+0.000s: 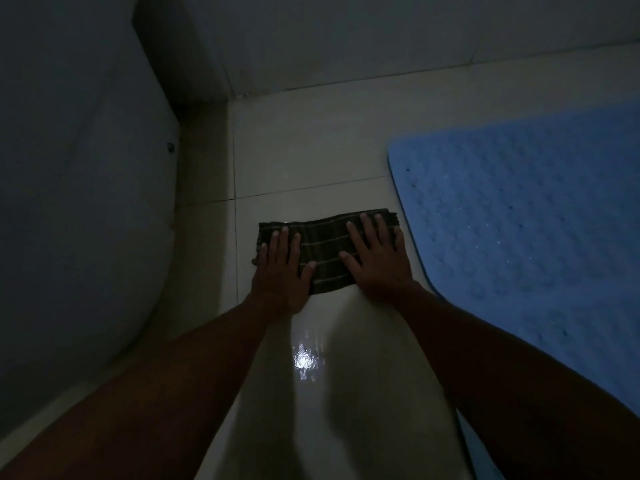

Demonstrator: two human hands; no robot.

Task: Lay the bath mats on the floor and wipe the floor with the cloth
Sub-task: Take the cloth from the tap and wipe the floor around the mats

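A dark striped cloth (323, 249), folded into a rectangle, lies flat on the pale tiled floor (304, 147). My left hand (280, 271) presses on its left end with fingers spread. My right hand (375, 256) presses flat on its right end, fingers apart. A blue bath mat (530, 216) with a bumpy surface lies flat on the floor to the right, its left edge just beside the cloth. A wet shine shows on the floor between my forearms.
A large pale rounded fixture (79, 188) fills the left side, close to my left arm. A wall (346, 36) meets the floor at the back. The room is dim.
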